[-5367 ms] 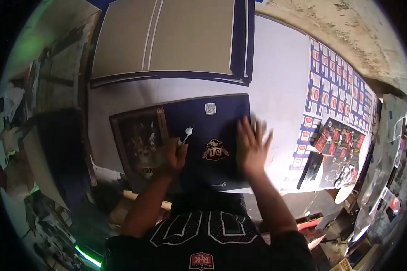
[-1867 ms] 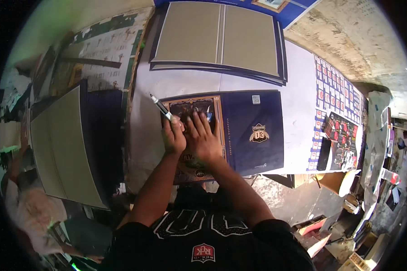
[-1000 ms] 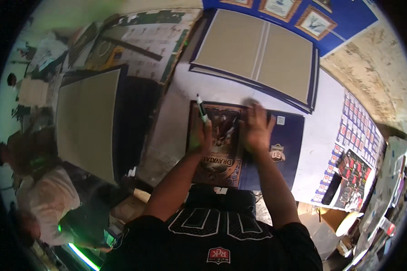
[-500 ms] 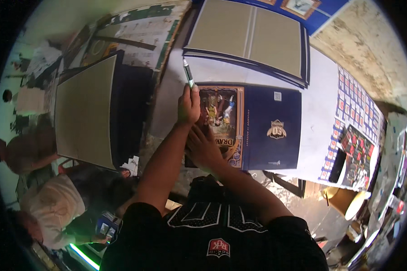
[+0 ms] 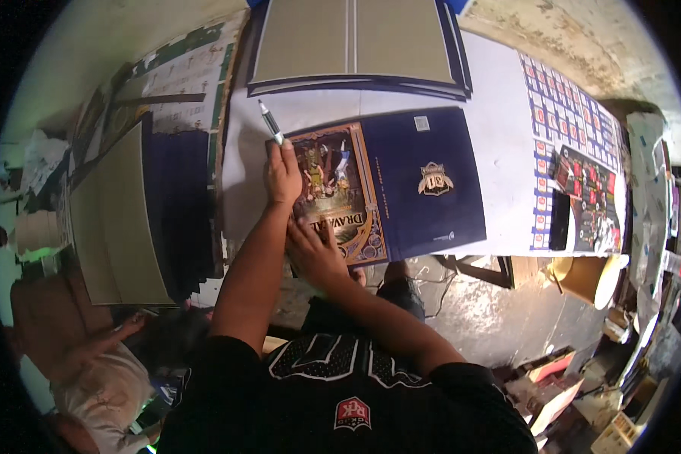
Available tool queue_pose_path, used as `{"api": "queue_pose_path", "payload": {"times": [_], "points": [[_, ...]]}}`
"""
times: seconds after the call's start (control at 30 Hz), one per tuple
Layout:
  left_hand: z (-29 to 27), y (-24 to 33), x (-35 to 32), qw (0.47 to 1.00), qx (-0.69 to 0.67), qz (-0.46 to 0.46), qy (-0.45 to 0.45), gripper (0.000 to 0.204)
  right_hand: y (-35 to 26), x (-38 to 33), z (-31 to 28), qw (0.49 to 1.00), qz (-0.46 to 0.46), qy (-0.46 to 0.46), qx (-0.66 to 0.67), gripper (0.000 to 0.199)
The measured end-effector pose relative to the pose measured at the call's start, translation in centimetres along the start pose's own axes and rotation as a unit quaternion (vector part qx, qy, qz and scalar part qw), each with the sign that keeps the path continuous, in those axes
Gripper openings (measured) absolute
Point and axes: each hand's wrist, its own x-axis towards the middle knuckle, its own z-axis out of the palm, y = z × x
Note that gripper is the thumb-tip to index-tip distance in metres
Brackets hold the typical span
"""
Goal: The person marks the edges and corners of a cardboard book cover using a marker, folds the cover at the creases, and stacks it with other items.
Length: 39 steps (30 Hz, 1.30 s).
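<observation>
A dark blue book cover (image 5: 439, 204) lies spread on the white table, with a colourful illustrated panel (image 5: 367, 216) on its left half and a gold emblem on its right. My left hand (image 5: 283, 178) is closed round a slim pen (image 5: 270, 122), whose pale tip points up and away. This hand rests at the left edge of the illustrated panel. Just nearer to me, my right hand (image 5: 314, 246) lies flat with fingers stretched over the panel's lower left part. Both hands cover some of the printed picture.
Grey boards with dark blue borders (image 5: 401, 45) are stacked at the far side. Another grey board (image 5: 113, 212) stands on the left, near a person (image 5: 106, 378). Right lie a label sheet (image 5: 541, 129), a black flat object (image 5: 560, 219) and a printed sheet (image 5: 601, 208).
The whole view has turned and shifted, so the cover and stacked boards appear further left. My left hand still grips the pen, and my right hand remains on the panel.
</observation>
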Motion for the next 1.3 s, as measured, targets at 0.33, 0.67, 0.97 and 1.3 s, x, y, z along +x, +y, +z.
{"api": "queue_pose_path", "payload": {"times": [0.33, 0.67, 0.97, 1.3], "points": [[0.6, 1.8, -0.2, 0.999, 0.020, 0.048, 0.001, 0.039, 16.4, -12.9, -1.2, 0.857, 0.447, 0.252, 0.055, 0.055], [-0.1, 0.9, -0.3, 0.998, -0.018, 0.061, 0.009, 0.030, 16.7, 4.8, -6.0, 0.975, 0.203, 0.066, 0.069, 0.057], [-0.1, 2.7, -0.1, 0.998, 0.053, 0.016, -0.013, 0.029, 30.4, -2.6, -6.3, 0.858, 0.405, 0.221, 0.226, 0.051], [0.9, -3.2, -1.5, 0.999, 0.007, 0.006, 0.035, 0.034, 31.9, -5.5, -9.3, 0.883, 0.304, 0.246, 0.260, 0.038]]}}
